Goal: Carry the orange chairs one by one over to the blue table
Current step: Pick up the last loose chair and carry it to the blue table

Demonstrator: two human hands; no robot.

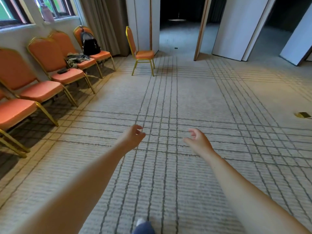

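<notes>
Loosely curled hands [135, 136]; gold-framed orange chair [144, 54]

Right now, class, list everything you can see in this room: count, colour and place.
row chairs: at least five, orange, along the left side
lone chair: one, orange, apart, further ahead
backpack: one, black, on the farthest row chair
clothes: one heap, grey, on the next seat
bottle: one, pink, on the window sill
curtain: one, brown, far left corner
carpet: one, beige with grey lines, underfoot
left hand: one, empty, held out low
right hand: one, empty, held out low
</notes>
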